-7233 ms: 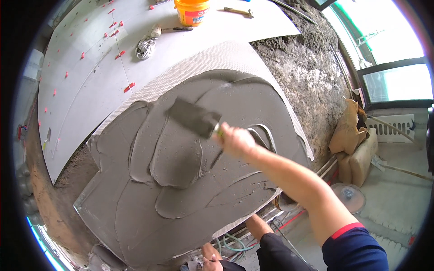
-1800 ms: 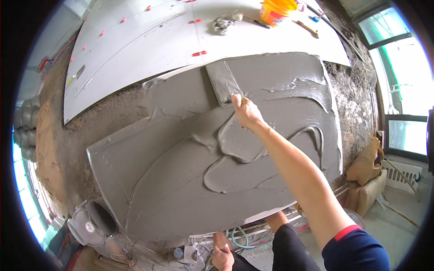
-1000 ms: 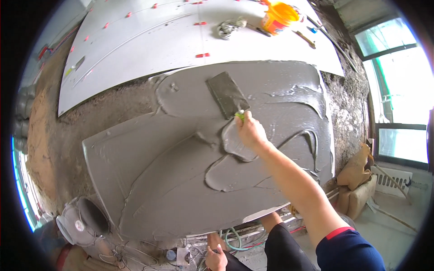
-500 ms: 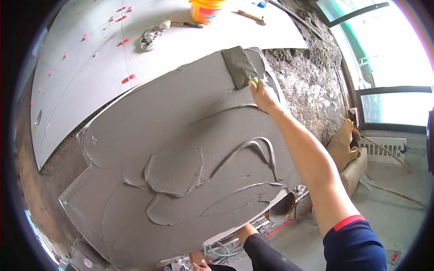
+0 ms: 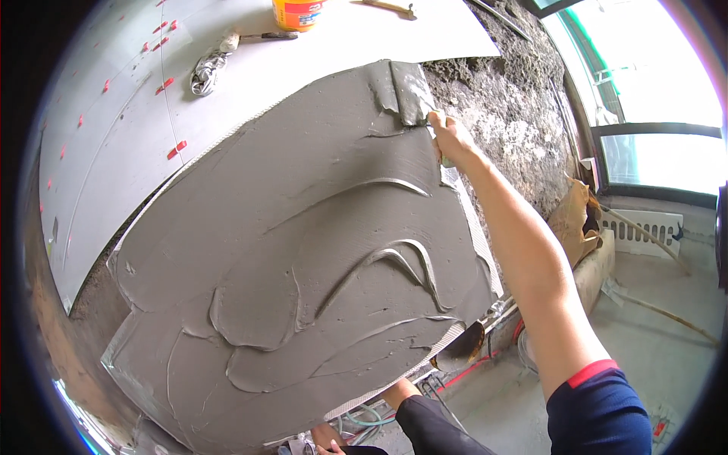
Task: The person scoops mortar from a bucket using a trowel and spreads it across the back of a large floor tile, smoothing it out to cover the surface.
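Observation:
My right hand (image 5: 449,144) grips the handle of a flat trowel (image 5: 413,92), its blade coated in grey mortar. The blade lies against the far right corner of a large panel (image 5: 484,243), whose back is almost wholly covered in wet grey mortar (image 5: 220,205). Curved ridges and swirls mark the mortar's nearer half. A strip of pale, textured panel shows bare along the right edge. Just the fingertips of my left hand (image 5: 331,449) come into view at the bottom, below the panel's near edge; whatever they touch is hidden.
Beyond the panel lies a large pale tiled surface (image 5: 250,76) with red clips (image 5: 177,149), an orange bucket (image 5: 298,14), a rubber mallet (image 5: 262,36) and a crumpled wrapper (image 5: 207,73). Rough dark ground (image 5: 497,106) borders the right. Torn brown paper (image 5: 574,218) and hoses (image 5: 368,415) lie nearer.
The trowel has slid right to the panel's corner edge, its blade turned more steeply, leaving a mortar ridge beside it. My view has shifted, so the bucket and tiles sit higher and farther left.

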Available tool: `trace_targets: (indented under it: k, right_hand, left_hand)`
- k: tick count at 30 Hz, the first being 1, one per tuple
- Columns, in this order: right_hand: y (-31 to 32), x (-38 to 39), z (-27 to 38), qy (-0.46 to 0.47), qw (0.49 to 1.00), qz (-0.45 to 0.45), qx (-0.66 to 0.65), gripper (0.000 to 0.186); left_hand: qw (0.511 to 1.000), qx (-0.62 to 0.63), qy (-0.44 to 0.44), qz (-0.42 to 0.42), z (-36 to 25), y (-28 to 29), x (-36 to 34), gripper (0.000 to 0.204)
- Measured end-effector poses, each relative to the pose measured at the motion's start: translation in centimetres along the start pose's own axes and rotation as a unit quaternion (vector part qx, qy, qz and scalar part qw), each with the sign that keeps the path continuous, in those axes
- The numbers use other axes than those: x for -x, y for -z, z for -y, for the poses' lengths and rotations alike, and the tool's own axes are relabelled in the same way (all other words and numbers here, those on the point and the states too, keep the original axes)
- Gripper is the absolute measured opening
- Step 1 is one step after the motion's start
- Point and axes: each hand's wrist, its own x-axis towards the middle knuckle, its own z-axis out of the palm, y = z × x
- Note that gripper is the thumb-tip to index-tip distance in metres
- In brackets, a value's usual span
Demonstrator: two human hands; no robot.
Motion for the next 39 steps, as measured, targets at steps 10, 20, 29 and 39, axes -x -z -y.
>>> trace_targets:
  k: [10, 20, 29, 39]
  right_hand:
    - [1.3, 11.7, -12.7, -0.097, 0.99, -0.101, 0.013, 0.06]
    - [-0.9, 13.7, -5.4, 0.02, 0.986, 0.043, -0.16, 0.047]
    - [-14.4, 22.9, 6.9, 0.1, 0.967, 0.216, -0.089, 0.058]
    - [-33.5, 47.5, 13.5, 0.258, 0.909, 0.325, 0.043, 0.049]
  left_hand:
    - [1.0, 0.015, -0.017, 0.007, 0.2, 0.0, -0.8, 0.088]
    - [0.999, 0.031, -0.004, 0.037, 3.2, -0.5, -1.3, 0.089]
    - [0.998, 0.041, -0.044, -0.028, 5.9, -0.5, -3.3, 0.07]
    - [0.983, 0.15, -0.089, -0.049, 11.6, 0.6, -4.9, 0.065]
